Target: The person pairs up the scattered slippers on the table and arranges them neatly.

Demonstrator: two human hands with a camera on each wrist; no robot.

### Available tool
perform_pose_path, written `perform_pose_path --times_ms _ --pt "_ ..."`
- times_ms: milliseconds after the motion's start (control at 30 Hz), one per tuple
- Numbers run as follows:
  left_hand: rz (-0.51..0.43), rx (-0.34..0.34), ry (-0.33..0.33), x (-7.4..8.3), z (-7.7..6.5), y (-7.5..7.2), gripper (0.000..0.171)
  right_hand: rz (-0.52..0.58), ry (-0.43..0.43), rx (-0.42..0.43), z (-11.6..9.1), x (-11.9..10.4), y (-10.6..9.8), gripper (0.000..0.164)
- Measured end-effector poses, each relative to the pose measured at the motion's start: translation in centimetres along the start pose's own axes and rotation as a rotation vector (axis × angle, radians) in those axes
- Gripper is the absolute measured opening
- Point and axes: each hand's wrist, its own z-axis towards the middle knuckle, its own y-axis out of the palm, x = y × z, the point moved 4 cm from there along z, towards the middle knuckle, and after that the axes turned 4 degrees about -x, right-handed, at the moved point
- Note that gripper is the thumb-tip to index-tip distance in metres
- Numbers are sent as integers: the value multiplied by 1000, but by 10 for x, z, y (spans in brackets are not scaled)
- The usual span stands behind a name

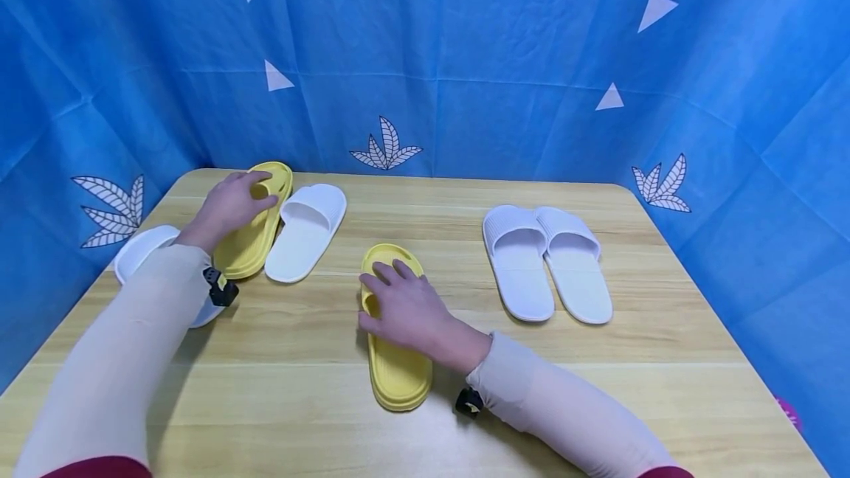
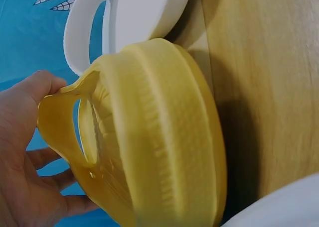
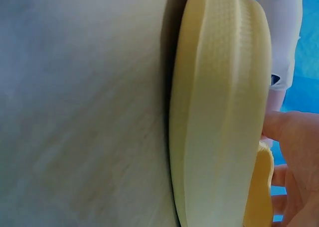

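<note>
At the far left of the table, my left hand (image 1: 232,201) holds a yellow slipper (image 2: 169,137) at its strap, the thumb on one edge and the fingers along the other. My right hand (image 1: 406,310) lies over the strap of a second yellow slipper (image 1: 401,378) near the middle, its toe pointing away from me. The right wrist view has this slipper's side (image 3: 219,117) up close, with the thumb and fingers about the strap. Part of that strap is hidden under the hand.
A white slipper (image 1: 307,231) lies just right of the left yellow one. Another white slipper (image 1: 141,249) is partly covered by my left forearm. Two white slippers (image 1: 524,286) lie side by side at the right. A blue curtain (image 1: 465,35) hangs behind the wooden table (image 1: 279,389).
</note>
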Motion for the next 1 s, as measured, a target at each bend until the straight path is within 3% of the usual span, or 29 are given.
perform_pose_path --times_ms 200,333,500,1000 --pt "12 53 23 7 -7 -4 66 10 19 0 -1 4 -1 56" --pt "9 67 -16 7 -12 -4 69 9 35 -11 -2 8 -1 57" --pt "6 61 -55 7 -19 -4 72 8 48 -12 -2 13 -2 58" --pt "76 89 -39 23 -45 -1 67 15 75 1 -5 34 -3 58"
